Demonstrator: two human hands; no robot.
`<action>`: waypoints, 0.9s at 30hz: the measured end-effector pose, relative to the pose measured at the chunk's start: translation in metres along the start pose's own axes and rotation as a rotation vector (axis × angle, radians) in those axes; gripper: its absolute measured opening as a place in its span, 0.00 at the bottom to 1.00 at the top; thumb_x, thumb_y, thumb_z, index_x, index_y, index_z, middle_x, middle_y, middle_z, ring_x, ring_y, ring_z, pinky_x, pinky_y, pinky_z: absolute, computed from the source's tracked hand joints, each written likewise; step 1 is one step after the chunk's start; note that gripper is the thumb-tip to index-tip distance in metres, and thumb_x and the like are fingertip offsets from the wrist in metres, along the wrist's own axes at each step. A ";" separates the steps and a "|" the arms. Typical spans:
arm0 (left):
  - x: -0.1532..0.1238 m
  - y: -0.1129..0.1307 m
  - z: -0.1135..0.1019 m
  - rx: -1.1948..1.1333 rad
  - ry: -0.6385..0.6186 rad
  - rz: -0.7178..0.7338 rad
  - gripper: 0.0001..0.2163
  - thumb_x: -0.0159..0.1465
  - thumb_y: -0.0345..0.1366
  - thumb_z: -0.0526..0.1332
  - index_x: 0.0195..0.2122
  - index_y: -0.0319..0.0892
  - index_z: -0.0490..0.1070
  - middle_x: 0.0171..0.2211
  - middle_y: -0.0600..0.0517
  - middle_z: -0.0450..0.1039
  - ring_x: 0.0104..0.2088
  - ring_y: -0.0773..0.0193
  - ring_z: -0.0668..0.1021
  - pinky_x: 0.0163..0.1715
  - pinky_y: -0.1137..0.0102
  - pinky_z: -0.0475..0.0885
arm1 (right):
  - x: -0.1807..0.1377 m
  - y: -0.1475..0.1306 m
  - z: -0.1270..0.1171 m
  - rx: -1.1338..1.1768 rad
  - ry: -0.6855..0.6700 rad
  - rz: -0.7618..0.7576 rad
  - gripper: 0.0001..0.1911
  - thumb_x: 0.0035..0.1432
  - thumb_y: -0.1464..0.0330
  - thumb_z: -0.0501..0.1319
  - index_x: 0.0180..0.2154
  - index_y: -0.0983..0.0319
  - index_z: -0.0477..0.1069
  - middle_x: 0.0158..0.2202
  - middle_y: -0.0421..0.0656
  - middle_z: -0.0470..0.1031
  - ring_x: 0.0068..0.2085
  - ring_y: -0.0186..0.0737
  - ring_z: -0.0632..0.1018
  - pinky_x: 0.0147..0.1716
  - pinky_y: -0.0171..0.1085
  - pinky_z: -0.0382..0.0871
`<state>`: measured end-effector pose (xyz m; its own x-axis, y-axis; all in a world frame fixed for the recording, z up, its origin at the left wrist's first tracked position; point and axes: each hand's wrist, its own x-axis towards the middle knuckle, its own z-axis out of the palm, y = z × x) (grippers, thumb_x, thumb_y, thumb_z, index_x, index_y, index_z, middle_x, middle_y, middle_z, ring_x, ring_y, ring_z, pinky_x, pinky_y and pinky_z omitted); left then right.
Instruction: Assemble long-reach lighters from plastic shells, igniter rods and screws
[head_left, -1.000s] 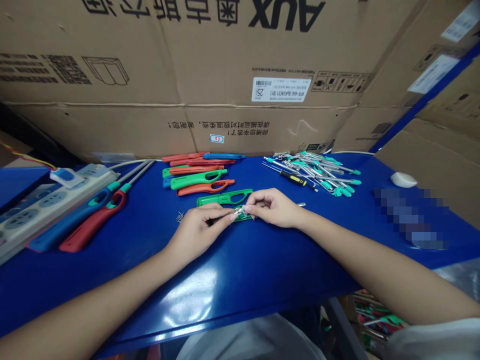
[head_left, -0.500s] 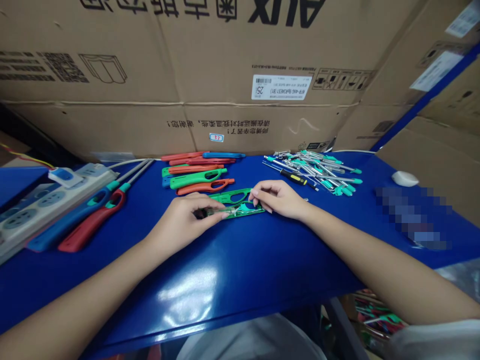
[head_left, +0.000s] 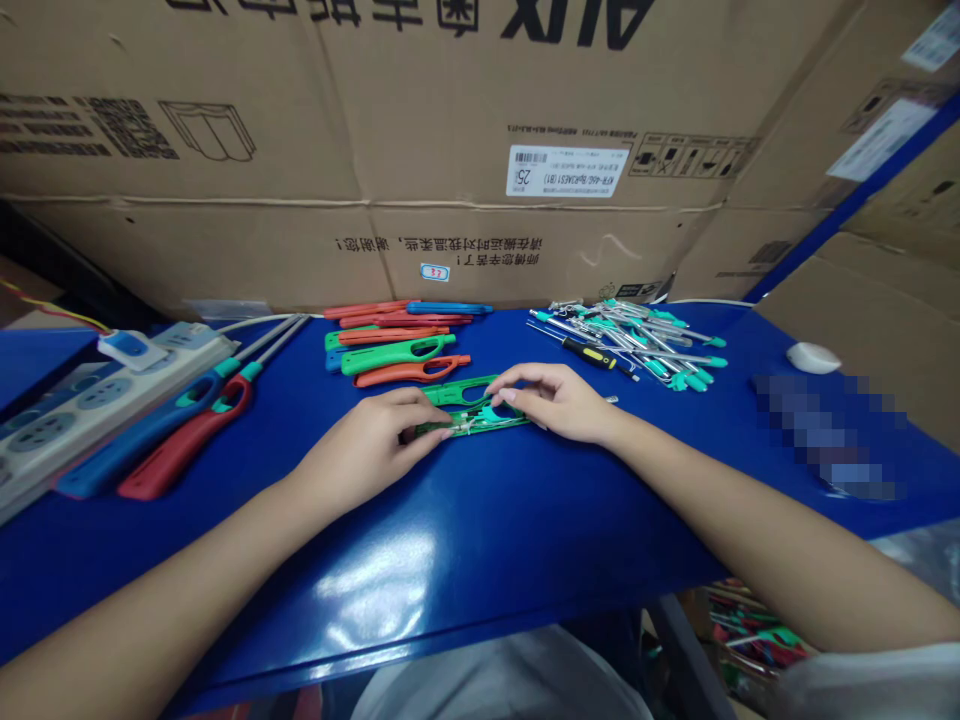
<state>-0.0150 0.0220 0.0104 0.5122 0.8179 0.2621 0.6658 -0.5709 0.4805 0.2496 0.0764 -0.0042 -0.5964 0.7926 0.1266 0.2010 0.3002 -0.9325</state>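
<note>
Since a second ago both hands have settled onto the green lighter shell (head_left: 487, 413). Left hand (head_left: 371, 445) pinches its left end and right hand (head_left: 559, 400) grips its right end, flat on the blue counter (head_left: 450, 540) near the coloured shells (head_left: 397, 355).

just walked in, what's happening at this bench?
A person works bare-handed on a green lighter shell lying flat on the blue table. The left hand pinches its left end, and the right hand has fingers resting on its right end. A second green shell lies just behind it. Coloured shells are stacked further back, metal tubes are piled to the right, and two long lighters lie at left by a power strip.
</note>
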 end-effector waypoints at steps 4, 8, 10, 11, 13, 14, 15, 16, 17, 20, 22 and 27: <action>0.002 -0.001 0.001 -0.074 0.008 -0.009 0.11 0.69 0.40 0.61 0.43 0.44 0.83 0.38 0.49 0.80 0.34 0.62 0.80 0.36 0.69 0.74 | -0.006 -0.005 0.001 -0.262 -0.101 -0.200 0.17 0.65 0.63 0.62 0.51 0.62 0.79 0.43 0.45 0.83 0.23 0.28 0.68 0.23 0.32 0.62; 0.002 0.000 0.001 -0.097 0.013 -0.041 0.10 0.68 0.40 0.62 0.42 0.45 0.83 0.37 0.49 0.80 0.33 0.62 0.80 0.34 0.70 0.73 | -0.010 -0.010 0.001 -0.447 -0.188 -0.350 0.17 0.65 0.67 0.62 0.53 0.60 0.78 0.52 0.46 0.82 0.45 0.39 0.83 0.43 0.35 0.75; 0.002 0.001 0.001 -0.091 0.008 -0.051 0.10 0.67 0.40 0.62 0.41 0.44 0.83 0.37 0.49 0.80 0.33 0.62 0.80 0.33 0.71 0.72 | -0.011 -0.013 0.000 -0.503 -0.207 -0.377 0.17 0.66 0.67 0.60 0.54 0.59 0.78 0.53 0.45 0.82 0.53 0.40 0.81 0.52 0.37 0.74; 0.001 0.001 0.001 -0.088 0.007 -0.057 0.10 0.67 0.40 0.62 0.41 0.44 0.82 0.37 0.49 0.80 0.33 0.62 0.79 0.32 0.71 0.72 | -0.012 -0.014 0.000 -0.541 -0.218 -0.386 0.18 0.66 0.67 0.60 0.55 0.59 0.77 0.54 0.44 0.81 0.55 0.39 0.81 0.53 0.37 0.73; 0.001 0.002 0.001 -0.085 0.007 -0.069 0.10 0.67 0.41 0.63 0.41 0.44 0.82 0.37 0.49 0.80 0.32 0.63 0.79 0.31 0.71 0.71 | -0.014 -0.019 0.002 -0.651 -0.243 -0.400 0.18 0.67 0.67 0.58 0.57 0.59 0.76 0.55 0.43 0.81 0.55 0.40 0.81 0.52 0.37 0.74; 0.002 0.002 0.001 -0.085 0.008 -0.075 0.10 0.67 0.41 0.63 0.40 0.44 0.82 0.36 0.49 0.80 0.32 0.63 0.79 0.30 0.72 0.71 | -0.015 -0.022 0.003 -0.721 -0.257 -0.404 0.19 0.68 0.67 0.58 0.57 0.58 0.76 0.55 0.43 0.80 0.55 0.40 0.81 0.51 0.38 0.75; 0.002 0.002 0.001 -0.086 0.009 -0.079 0.10 0.67 0.41 0.62 0.40 0.44 0.82 0.36 0.49 0.80 0.31 0.63 0.79 0.30 0.72 0.71 | -0.016 -0.025 0.005 -0.795 -0.271 -0.407 0.19 0.68 0.67 0.57 0.58 0.59 0.75 0.56 0.43 0.80 0.54 0.41 0.81 0.48 0.38 0.76; 0.002 0.002 0.001 -0.087 0.010 -0.081 0.10 0.67 0.41 0.62 0.40 0.44 0.82 0.36 0.49 0.80 0.31 0.63 0.79 0.30 0.72 0.71 | -0.018 -0.028 0.007 -0.867 -0.284 -0.408 0.20 0.69 0.67 0.56 0.59 0.59 0.74 0.57 0.44 0.79 0.53 0.42 0.82 0.45 0.38 0.76; 0.002 0.002 0.001 -0.088 0.008 -0.081 0.11 0.67 0.41 0.62 0.40 0.44 0.82 0.36 0.49 0.79 0.31 0.63 0.79 0.30 0.72 0.70 | -0.019 -0.031 0.009 -0.932 -0.299 -0.409 0.21 0.69 0.66 0.55 0.60 0.60 0.73 0.58 0.45 0.78 0.52 0.43 0.83 0.42 0.37 0.76; 0.001 0.002 0.002 -0.090 0.003 -0.080 0.11 0.67 0.42 0.62 0.40 0.43 0.82 0.35 0.50 0.79 0.30 0.64 0.78 0.30 0.72 0.70 | -0.023 -0.036 0.015 -1.066 -0.342 -0.418 0.24 0.71 0.65 0.53 0.64 0.64 0.68 0.61 0.50 0.75 0.49 0.44 0.84 0.35 0.36 0.74; 0.001 0.001 0.002 -0.089 -0.001 -0.084 0.11 0.67 0.42 0.62 0.39 0.43 0.81 0.35 0.50 0.79 0.29 0.65 0.78 0.30 0.72 0.70 | -0.024 -0.038 0.017 -1.103 -0.363 -0.428 0.25 0.71 0.65 0.53 0.65 0.65 0.66 0.63 0.52 0.72 0.49 0.46 0.83 0.34 0.37 0.74; 0.002 0.001 0.002 -0.070 -0.008 -0.097 0.11 0.66 0.44 0.63 0.37 0.43 0.80 0.34 0.50 0.78 0.29 0.64 0.78 0.29 0.72 0.69 | -0.024 -0.040 0.016 -1.108 -0.374 -0.406 0.25 0.71 0.64 0.53 0.65 0.66 0.67 0.64 0.50 0.71 0.51 0.48 0.83 0.36 0.40 0.76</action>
<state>-0.0122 0.0225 0.0095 0.4514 0.8685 0.2050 0.6730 -0.4822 0.5608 0.2436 0.0364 0.0243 -0.9178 0.3916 0.0659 0.3899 0.9201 -0.0365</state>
